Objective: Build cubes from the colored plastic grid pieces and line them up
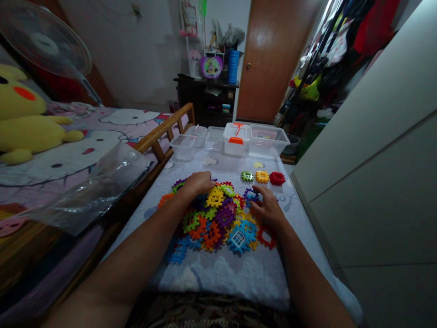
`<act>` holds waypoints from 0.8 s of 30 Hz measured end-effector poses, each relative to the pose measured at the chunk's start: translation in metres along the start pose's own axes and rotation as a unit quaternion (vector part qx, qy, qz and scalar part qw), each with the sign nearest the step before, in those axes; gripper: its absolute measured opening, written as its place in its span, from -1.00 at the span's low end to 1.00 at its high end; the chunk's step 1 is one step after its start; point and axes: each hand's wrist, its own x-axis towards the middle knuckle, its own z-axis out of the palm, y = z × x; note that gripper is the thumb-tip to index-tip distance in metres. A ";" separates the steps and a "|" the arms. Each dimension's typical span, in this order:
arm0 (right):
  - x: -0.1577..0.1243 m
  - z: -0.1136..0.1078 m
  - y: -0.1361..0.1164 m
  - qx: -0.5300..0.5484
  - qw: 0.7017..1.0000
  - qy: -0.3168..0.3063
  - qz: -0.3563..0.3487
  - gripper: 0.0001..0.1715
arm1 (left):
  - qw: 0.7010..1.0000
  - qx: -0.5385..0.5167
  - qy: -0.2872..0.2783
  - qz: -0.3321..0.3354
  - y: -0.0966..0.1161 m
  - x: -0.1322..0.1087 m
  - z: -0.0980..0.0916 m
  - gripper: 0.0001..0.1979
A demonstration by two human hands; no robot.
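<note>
On a pale patterned cloth [225, 278], a big jumble of notched plastic pieces [224, 217] is lying right in front of the person, pretty much every color going. The left hand [200, 183] is resting over the far left part of the heap, back of the hand up, fingers bending down; their tips are hiding, so can't tell if it's gripping anything. The right hand [269, 207] is hanging at the heap's right edge, thumb and index finger partly spread, with a dark blue piece [251, 196] sitting right at the fingertips. Can't really tell whether it's pinching that one or just sitting next to it. Near that wrist, a red hollow piece [261, 236] is lying on the cloth.

Just past the right hand, a green piece [247, 176], a yellow piece [262, 176] and a red piece [277, 178] are sitting in a row. Farther back, see-through tubs [183, 149] are lining the far edge, and a box with an orange latch [236, 142] is standing among them.
</note>
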 end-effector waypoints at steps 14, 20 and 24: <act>0.002 0.002 -0.007 0.062 0.998 -0.006 -0.011 -0.48 | 0.997 -0.020 -0.072 0.002 0.015 0.010 -0.014 -0.53; 0.002 0.003 -0.006 0.072 0.997 -0.006 -0.003 -0.46 | 0.997 -0.070 -0.026 0.009 0.014 0.004 -0.018 -0.31; 0.001 0.003 -0.008 0.088 0.996 0.009 -0.009 -0.46 | 0.983 -0.130 0.064 0.116 0.014 -0.017 -0.021 -0.29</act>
